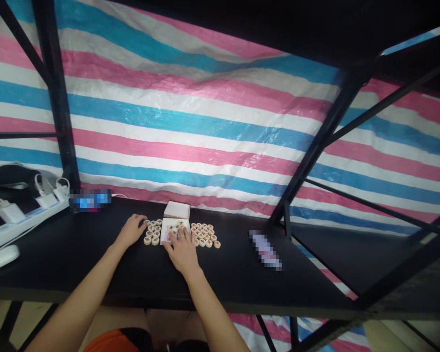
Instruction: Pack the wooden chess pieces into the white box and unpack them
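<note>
A white box (164,228) stands open at the middle of the black table, with several xiangqi pieces with dark characters in it. My right hand (183,252) rests over this box, fingers spread on the pieces and partly hiding them. To the left of the box are rows of round xiangqi pieces with dark characters (155,233). My left hand (132,230) lies at their left edge, its fingers stretched out and the fingertips at the outermost piece. Pieces with red characters (208,235) are laid in rows to the right of the box, some partly behind my right hand.
Behind the box is a white lid-like part (176,210). A blurred phone-like device (90,200) sits at the back left, near a power strip (25,222) with chargers and a white mouse-like object (2,258). A pixelated item (266,250) lies right. Black frame bars (315,151) border the table (234,278).
</note>
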The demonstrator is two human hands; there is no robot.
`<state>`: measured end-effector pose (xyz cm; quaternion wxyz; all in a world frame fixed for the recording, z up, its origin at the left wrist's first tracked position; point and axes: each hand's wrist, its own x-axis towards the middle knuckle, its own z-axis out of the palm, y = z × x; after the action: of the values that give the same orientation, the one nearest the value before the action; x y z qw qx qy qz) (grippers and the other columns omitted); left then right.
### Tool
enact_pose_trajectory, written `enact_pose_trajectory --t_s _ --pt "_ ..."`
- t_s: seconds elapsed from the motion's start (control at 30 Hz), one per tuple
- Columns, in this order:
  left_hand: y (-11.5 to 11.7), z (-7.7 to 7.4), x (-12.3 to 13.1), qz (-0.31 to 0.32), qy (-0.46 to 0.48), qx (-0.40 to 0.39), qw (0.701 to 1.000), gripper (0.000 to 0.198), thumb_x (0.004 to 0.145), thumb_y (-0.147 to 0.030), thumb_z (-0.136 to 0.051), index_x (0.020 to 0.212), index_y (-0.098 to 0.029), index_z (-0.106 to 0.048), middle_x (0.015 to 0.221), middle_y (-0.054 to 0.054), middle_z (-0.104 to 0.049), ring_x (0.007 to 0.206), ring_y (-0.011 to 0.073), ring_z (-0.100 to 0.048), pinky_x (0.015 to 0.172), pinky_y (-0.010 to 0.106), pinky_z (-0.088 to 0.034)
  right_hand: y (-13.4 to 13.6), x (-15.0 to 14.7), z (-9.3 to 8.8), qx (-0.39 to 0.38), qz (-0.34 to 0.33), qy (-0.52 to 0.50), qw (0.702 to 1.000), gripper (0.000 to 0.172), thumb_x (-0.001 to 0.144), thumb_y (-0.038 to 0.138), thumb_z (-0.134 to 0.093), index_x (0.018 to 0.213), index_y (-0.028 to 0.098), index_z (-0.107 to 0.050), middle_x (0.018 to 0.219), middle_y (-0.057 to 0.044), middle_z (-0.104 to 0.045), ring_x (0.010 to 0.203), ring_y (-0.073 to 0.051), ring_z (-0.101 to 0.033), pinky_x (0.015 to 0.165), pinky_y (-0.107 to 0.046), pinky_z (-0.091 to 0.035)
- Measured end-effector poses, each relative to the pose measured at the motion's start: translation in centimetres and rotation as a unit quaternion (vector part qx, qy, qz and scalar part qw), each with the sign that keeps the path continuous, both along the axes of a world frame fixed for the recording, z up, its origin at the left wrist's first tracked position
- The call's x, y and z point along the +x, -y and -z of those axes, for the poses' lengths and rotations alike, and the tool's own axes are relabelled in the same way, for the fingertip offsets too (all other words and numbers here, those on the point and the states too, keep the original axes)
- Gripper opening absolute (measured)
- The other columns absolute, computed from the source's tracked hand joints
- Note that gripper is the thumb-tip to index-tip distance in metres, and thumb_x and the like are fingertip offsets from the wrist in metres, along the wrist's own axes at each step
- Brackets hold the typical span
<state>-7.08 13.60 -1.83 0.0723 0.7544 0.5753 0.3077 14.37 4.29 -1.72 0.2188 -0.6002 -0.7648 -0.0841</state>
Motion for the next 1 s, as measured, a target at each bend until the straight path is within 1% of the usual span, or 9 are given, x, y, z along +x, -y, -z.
enact_pose_trajectory --t_s 0.23,0.4,0.57,0.67,0.77,0.93,1.0 --pt "1.1 -0.5 1.0 0.044 0.024 0.042 0.998 0.022 0.082 -0.027 -0.045 0.089 -0.02 -0.065 0.094 0.006 -0.061 0.094 0.0222 -0.057 0.087 0.034 -0.044 -0.3 0.0 0.4 0.001 0.0 -0.008 1.0 0.048 0.091 0.054 -0.036 0.128 0.026 -0.051 0.132 -0.013 -0.051 0.127 -0.033 -0.036 0.104 -0.056 -0.016" --pt "1.8 -1.1 1.6 0.068 0.04 0.062 0.995 0.022 0.083 -0.026 -0.044 0.088 -0.02 -0.064 0.092 0.006 -0.061 0.091 0.0213 -0.058 0.083 0.032 -0.046 -0.4 0.0 0.4 0.013 0.005 -0.019 1.0 0.044 0.091 0.05 -0.04 0.126 0.026 -0.053 0.128 -0.012 -0.054 0.125 -0.031 -0.037 0.104 -0.055 -0.016" --pt "2.2 -1.4 2.1 0.086 0.044 0.073 0.993 0.02 0.082 -0.025 -0.045 0.088 -0.019 -0.063 0.09 0.005 -0.061 0.088 0.0207 -0.058 0.081 0.031 -0.045 -0.4 0.1 0.0 0.036 0.01 -0.038 0.999 0.04 0.091 0.044 -0.043 0.122 0.023 -0.056 0.12 -0.013 -0.057 0.12 -0.03 -0.041 0.104 -0.053 -0.017" --pt "2.5 -1.4 2.4 0.099 0.039 0.075 0.991 0.019 0.082 -0.025 -0.046 0.087 -0.019 -0.063 0.086 0.004 -0.062 0.086 0.0205 -0.057 0.08 0.031 -0.045 -0.3 0.3 -0.3 0.054 0.006 -0.055 0.997 0.035 0.092 0.041 -0.042 0.114 0.022 -0.061 0.111 -0.012 -0.06 0.114 -0.027 -0.046 0.105 -0.051 -0.018" --pt "2.6 -1.3 2.5 0.107 0.033 0.07 0.991 0.019 0.083 -0.026 -0.046 0.084 -0.02 -0.063 0.081 0.003 -0.061 0.081 0.0201 -0.057 0.077 0.031 -0.044 -0.2 0.4 -0.6 0.054 0.01 -0.063 0.997 0.032 0.092 0.039 -0.042 0.107 0.02 -0.064 0.106 -0.012 -0.06 0.107 -0.026 -0.049 0.105 -0.049 -0.02" --pt "2.6 -1.3 2.5 0.114 0.027 0.051 0.992 0.019 0.083 -0.026 -0.046 0.083 -0.02 -0.064 0.078 0.003 -0.061 0.079 0.0196 -0.058 0.075 0.029 -0.044 -0.2 0.3 -0.4 0.043 -0.016 -0.055 0.997 0.03 0.091 0.038 -0.044 0.111 0.023 -0.061 0.112 -0.011 -0.06 0.113 -0.026 -0.046 0.105 -0.05 -0.02" --pt "2.6 -1.3 2.5 0.115 0.028 0.045 0.992 0.019 0.083 -0.026 -0.046 0.083 -0.02 -0.064 0.077 0.002 -0.062 0.078 0.0193 -0.058 0.075 0.029 -0.044 -0.2 0.3 -0.3 0.036 -0.014 -0.048 0.998 0.029 0.091 0.038 -0.044 0.109 0.023 -0.062 0.111 -0.01 -0.061 0.112 -0.026 -0.046 0.105 -0.05 -0.019"
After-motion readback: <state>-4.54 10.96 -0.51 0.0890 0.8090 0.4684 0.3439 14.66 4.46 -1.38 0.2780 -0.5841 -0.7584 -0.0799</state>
